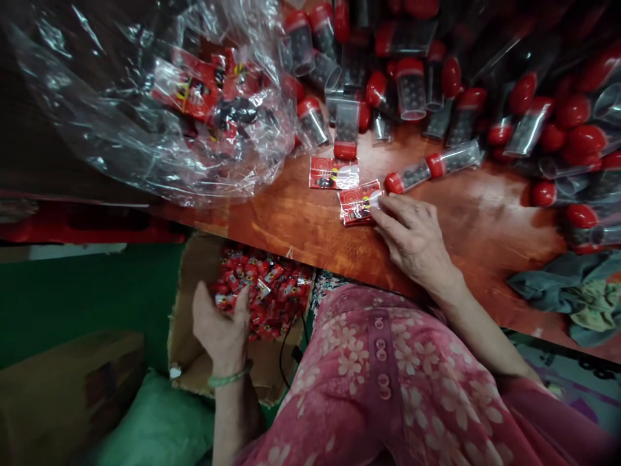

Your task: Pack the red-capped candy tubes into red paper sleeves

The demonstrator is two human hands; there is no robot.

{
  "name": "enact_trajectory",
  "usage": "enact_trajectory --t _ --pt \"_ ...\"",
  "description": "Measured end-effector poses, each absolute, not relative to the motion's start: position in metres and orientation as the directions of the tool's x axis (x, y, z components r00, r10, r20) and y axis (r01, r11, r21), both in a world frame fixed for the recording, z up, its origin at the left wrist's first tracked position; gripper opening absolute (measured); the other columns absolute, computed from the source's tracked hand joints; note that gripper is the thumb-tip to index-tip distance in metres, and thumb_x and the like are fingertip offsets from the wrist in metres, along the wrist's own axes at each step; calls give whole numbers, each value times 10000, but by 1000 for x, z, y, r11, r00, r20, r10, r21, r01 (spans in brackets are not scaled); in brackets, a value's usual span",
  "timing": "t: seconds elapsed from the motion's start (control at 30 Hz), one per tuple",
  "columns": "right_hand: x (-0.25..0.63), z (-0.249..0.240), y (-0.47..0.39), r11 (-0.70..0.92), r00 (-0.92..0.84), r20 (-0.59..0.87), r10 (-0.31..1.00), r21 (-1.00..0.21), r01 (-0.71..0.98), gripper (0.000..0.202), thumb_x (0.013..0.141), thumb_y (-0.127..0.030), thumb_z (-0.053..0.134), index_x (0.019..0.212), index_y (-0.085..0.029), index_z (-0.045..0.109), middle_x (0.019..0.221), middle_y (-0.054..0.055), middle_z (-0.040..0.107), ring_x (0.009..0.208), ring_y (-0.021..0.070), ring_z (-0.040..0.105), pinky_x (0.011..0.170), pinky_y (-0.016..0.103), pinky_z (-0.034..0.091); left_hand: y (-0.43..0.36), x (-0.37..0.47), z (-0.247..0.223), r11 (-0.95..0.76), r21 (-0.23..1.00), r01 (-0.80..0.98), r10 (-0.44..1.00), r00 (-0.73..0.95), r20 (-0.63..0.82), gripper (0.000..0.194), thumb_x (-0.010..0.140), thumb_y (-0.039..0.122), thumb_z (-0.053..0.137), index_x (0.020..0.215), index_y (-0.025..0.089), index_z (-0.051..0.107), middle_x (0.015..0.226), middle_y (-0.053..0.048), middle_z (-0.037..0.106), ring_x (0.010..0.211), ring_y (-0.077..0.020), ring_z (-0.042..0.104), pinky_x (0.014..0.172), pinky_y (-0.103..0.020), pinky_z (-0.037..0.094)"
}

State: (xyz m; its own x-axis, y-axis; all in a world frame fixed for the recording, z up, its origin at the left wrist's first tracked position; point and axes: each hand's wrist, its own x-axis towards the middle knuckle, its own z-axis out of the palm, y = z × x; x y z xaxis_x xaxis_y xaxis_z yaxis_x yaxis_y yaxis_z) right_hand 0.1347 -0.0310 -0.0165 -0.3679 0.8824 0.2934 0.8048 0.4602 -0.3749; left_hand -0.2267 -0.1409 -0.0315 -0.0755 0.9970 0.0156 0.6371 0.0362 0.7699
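My left hand (222,323), a pale green bangle at its wrist, hangs above a cardboard box (184,323) of small red wrapped pieces (269,291). Its fingers are apart and nothing shows in them. At the table my right hand (420,239) has thumb and fingertips closed at the right edge of a flat red printed plastic sleeve (359,202), which seems to lie on others. A similar red sleeve (334,173) lies just behind it. Near the right fingertips lie two clear tubes with red caps, one tube (414,176) touching another tube (456,160) end to end.
Many red-capped clear tubes holding dark balls (412,90) crowd the back and right of the table (272,223). A clear plastic bag (218,155) with red printed sleeves sits at left. A crumpled cloth (577,291) lies at the right edge. Another carton (72,388) stands lower left.
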Motion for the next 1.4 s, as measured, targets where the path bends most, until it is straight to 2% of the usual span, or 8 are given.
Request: enact_trajectory --t 0.07,0.23,0.37,0.7,0.83,0.97,1.13,1.4 --pt "133 -21 -28 456 -379 265 887 -369 810 320 1031 -166 517 1314 -195 665 1327 127 732 1276 275 621 982 455 460 -120 -191 -25 65 677 733 943 -267 198 455 904 298 736 1354 292 664 1174 -3 788 1005 -267 763 909 -438 610" --pt "130 -33 -25 492 -407 300 863 -316 811 310 1029 -145 487 1248 -172 704 1294 122 755 1174 256 653 977 439 430 -50 -88 -23 -481 531 697 869 301 393 560 957 260 666 1495 182 533 1502 -160 604 1425 -286 569 1187 -447 495" --pt "130 -40 -24 525 -441 320 839 -260 810 320 1025 -134 461 1204 -183 722 1191 107 790 1052 242 650 932 431 423 -16 -54 -41 -576 500 647 817 478 324 500 1019 217 535 1513 145 498 1557 -189 530 1523 -269 441 1251 -480 416" --pt "145 -13 -13 466 -409 222 885 -427 775 232 1047 -257 508 1136 -161 700 1129 129 753 1006 237 629 890 385 495 -13 -57 -55 -631 501 592 771 408 490 326 955 117 603 1254 191 710 1413 -166 675 1384 -270 606 1117 -469 554" --pt "169 -4 10 430 -408 137 903 -298 852 368 1007 -106 451 1328 -159 624 1355 138 691 1265 300 565 1027 473 451 -12 -56 -46 -599 430 675 776 358 519 209 929 154 667 1098 220 770 1163 -118 778 1091 -230 704 929 -395 603" --pt "180 -13 30 428 -426 64 903 -229 874 427 987 -82 445 1374 -187 590 1436 127 652 1394 322 489 1143 583 334 -10 -56 -44 -575 374 728 750 287 595 182 946 142 623 946 219 788 863 -54 755 756 -152 632 708 -291 543" --pt "180 -18 30 412 -401 99 911 -272 870 374 1014 -124 429 1328 -219 609 1302 105 721 1268 283 581 1174 589 306 -4 -56 -41 -505 536 677 858 324 400 211 987 289 610 900 199 780 910 -73 747 817 -167 650 747 -307 536" --pt "184 0 4 337 -291 174 941 -574 746 307 1039 -271 503 1315 -225 629 1151 104 759 1018 253 717 918 422 561 1 -59 -21 -453 657 602 889 359 283 256 1013 278 562 1088 161 778 989 -83 746 914 -170 671 832 -307 556"
